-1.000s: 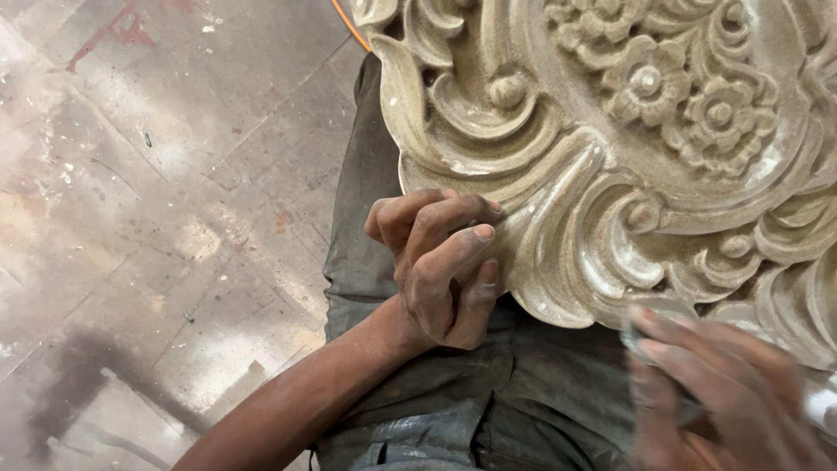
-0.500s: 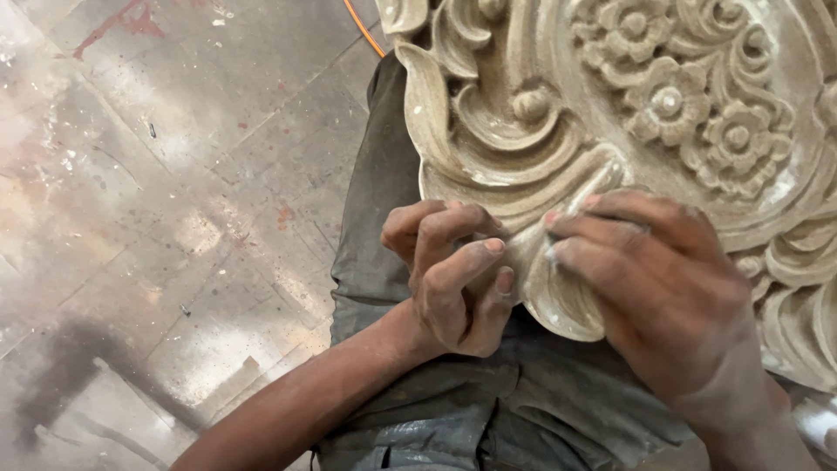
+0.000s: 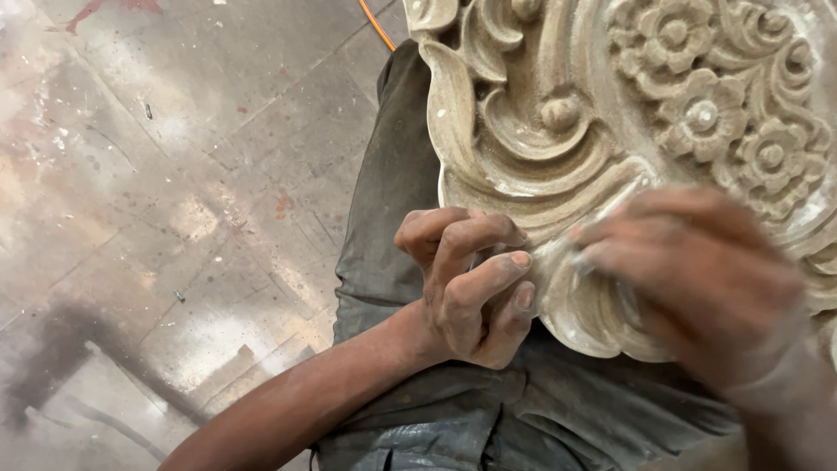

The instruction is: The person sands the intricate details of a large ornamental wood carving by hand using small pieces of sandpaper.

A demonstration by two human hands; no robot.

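Far left: bare concrete floor (image 3: 157,201), stained w/ pale dust, reddish paint marks & small debris. An orange cable (image 3: 377,24) runs across the floor at top, passing behind the carving's upper edge. Next to the right, the person's dark grey trousers (image 3: 384,218) fill the centre & bottom; the lap carries the work, no desk in view.

Left hand (image 3: 466,288) comes up from bottom left, forearm crossing the trousers. Its fingers (image 3: 488,266) are curled in tight, knuckles bent, tips pressed against the lower left rim of the carved wooden panel (image 3: 540,131); cannot tell whether anything small sits inside the curl.

The panel rests on the lap, tilted toward the head cam, covering the top right of the view: pale wood, deep scrolls & leaf curls at left, flower rosettes at right, sanding dust in the grooves.

Right hand (image 3: 697,279) is motion-blurred, lying flat over the panel's lower scroll, just beside the left hand, fingertips pointing left. Blur hides its fingers' grip; cannot tell if it holds anything.
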